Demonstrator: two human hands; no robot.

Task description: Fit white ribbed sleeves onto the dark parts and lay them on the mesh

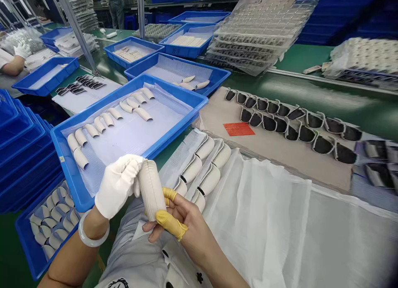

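As I look through the head camera, the gloved left hand (pixel 116 186) sits tight against a white piece (pixel 151 189), fingers closed narrow on its upper side. The right hand (pixel 183 221) holds the lower end, its yellow finger cots (pixel 170 222) pressed on the piece and the other fingers curled under. The piece stands tilted between both hands, just past the near corner of a blue tray (pixel 178 128), leaving little room on that side. More pieces (pixel 107 118) lie in that tray in two rows. Another row (pixel 202 168) sits just beside the right hand, close to its fingers. Past them, a white cloth (pixel 258 213) spreads open towards the right edge of view. Sunglasses (pixel 298 122) lie well apart on a beige sheet (pixel 280 163).
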